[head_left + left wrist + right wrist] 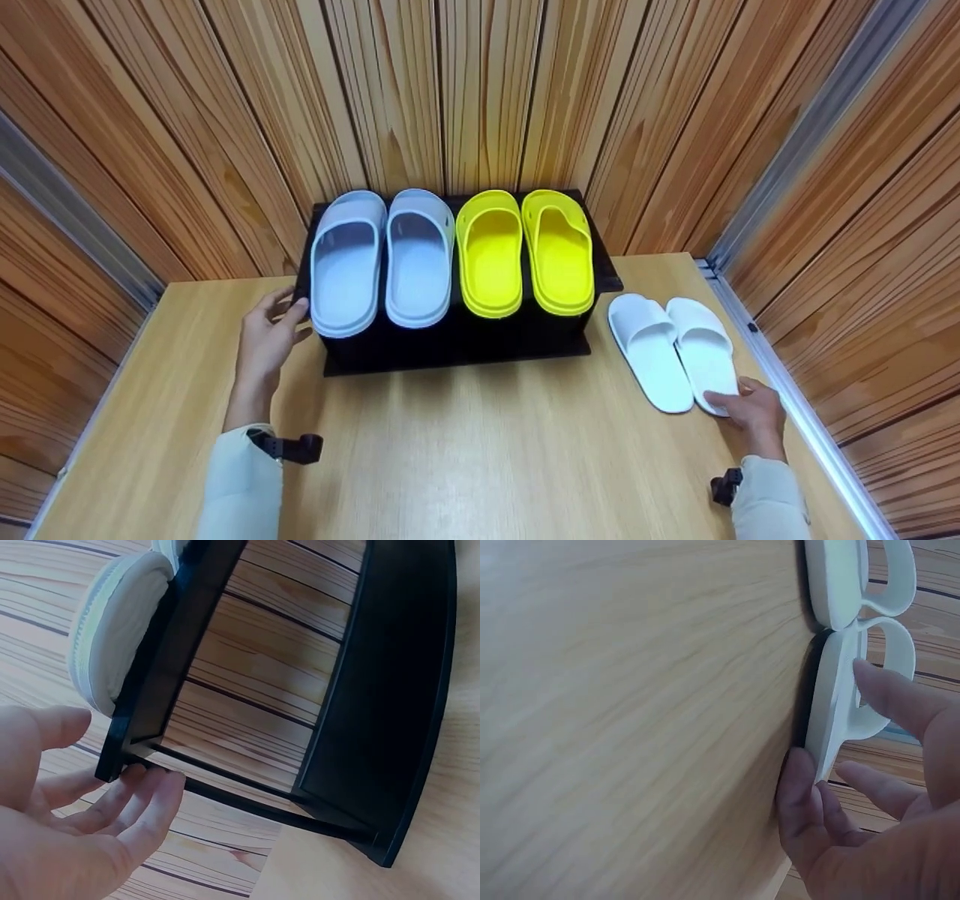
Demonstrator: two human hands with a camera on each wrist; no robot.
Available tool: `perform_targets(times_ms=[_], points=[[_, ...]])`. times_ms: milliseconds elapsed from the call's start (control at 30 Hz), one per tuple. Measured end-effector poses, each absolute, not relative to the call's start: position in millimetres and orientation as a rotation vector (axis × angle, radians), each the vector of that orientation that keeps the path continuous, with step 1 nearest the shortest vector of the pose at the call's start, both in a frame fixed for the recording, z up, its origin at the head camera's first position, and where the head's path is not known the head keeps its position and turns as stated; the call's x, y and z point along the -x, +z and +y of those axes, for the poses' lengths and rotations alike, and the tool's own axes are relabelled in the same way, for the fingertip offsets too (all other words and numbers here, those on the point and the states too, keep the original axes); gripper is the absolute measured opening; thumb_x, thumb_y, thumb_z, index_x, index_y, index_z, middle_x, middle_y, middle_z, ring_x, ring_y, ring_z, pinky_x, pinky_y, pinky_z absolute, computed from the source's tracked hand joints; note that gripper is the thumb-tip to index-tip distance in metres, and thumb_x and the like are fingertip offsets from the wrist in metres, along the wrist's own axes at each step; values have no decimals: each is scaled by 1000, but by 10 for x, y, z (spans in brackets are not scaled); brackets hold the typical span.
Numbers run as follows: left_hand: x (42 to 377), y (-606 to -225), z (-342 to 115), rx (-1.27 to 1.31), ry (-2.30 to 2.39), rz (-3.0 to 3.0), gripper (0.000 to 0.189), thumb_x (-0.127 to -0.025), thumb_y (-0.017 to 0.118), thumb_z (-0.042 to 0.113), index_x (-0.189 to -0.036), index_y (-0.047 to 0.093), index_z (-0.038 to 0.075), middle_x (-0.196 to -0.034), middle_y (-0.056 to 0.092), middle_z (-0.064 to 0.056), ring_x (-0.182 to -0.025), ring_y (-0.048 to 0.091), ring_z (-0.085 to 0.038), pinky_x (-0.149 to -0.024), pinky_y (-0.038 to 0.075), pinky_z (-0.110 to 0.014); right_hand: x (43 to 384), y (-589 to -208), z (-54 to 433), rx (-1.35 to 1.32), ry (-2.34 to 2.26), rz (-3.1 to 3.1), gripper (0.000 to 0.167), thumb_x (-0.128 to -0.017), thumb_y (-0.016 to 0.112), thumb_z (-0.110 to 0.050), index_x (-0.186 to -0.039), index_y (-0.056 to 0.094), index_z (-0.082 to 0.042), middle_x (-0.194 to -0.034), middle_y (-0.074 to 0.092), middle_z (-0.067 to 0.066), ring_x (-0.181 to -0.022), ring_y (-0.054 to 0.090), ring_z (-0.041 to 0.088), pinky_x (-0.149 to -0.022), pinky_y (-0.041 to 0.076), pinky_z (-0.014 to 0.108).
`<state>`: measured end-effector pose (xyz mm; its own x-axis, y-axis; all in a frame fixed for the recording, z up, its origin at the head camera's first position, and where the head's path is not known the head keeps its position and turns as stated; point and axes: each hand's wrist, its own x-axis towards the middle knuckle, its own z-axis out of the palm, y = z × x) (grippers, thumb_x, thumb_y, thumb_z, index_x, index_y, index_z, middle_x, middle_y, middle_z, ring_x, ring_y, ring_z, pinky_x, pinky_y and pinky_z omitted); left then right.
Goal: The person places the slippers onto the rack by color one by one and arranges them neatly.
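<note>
A black shoe rack (450,345) stands against the back wall, with grey slippers (345,277) on its left and yellow slippers (493,262) on its right. At the rack's left end is my left hand (268,330). In the left wrist view, its fingertips (161,784) touch under the end of the top board, while the thumb (71,726) stands apart from it. On the far right, my right hand (754,412) pinches the heel end of a white slipper (705,352), thumb on the footbed and fingers at the sole. Its mate (660,367) lies alongside on the left.
The rack and white slippers rest on a light wooden floor (450,450). Wood-plank walls (487,90) rise behind and on both sides. A metal rail (795,397) runs along the floor close by the right hand. Wrist cameras sit on both sleeves.
</note>
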<state>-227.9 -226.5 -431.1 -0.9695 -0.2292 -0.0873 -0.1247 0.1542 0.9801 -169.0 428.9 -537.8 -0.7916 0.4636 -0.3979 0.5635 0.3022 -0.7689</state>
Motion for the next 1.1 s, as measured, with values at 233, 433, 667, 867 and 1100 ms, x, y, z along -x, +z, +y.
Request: perform_targets(times_ms=[233, 433, 667, 867, 1100], points=[[2330, -4342, -2269, -375, -1994, -2250, 49, -105, 52, 11, -150, 41, -3, -137, 49, -22, -110, 60, -18, -95, 53, -31, 1666, -5372, 4315, -982, -1439, 2499, 92, -89, 79, -29, -153, 26, 10, -151, 30, 37, -134, 37, 48, -110, 35, 56], [2347, -4337, -2266, -384, -2036, -2181, 46, -103, 54, 4, -147, 43, -7, -132, 51, -23, -92, 63, -6, -86, 55, -23, 1637, -5369, 4335, -1064, -1497, 2498, 76, -90, 76, -24, -146, 40, 11, -143, 41, 34, -123, 45, 44, -104, 40, 52], [2360, -4310, -2256, -380, -2096, -2146, 47, -103, 54, 1, -147, 42, -8, -133, 51, -23, -93, 64, -6, -86, 55, -21, 1612, -5382, 4400, -1233, -1836, 2306, 56, -87, 76, -8, -135, 52, 9, -99, 62, 4, -86, 59, 17, -79, 48, 29], [2355, -4293, -2250, -377, -2146, -2086, 47, -102, 54, -2, -146, 42, -10, -129, 52, -21, -92, 65, -6, -86, 54, -21, 1597, -5389, 4439, -1293, -2086, 2133, 19, -89, 70, 2, -107, 66, -4, -74, 61, -6, -64, 62, 10, -62, 56, 25], [2350, -4285, -2252, -402, -2167, -2074, 48, -101, 55, -3, -146, 42, -9, -132, 50, -21, -99, 63, -10, -89, 54, -22, 1527, -5330, 4471, -1303, -2221, 1961, 17, -93, 68, 1, -101, 68, -13, -78, 64, -3, -70, 68, 12, -69, 60, 30]])
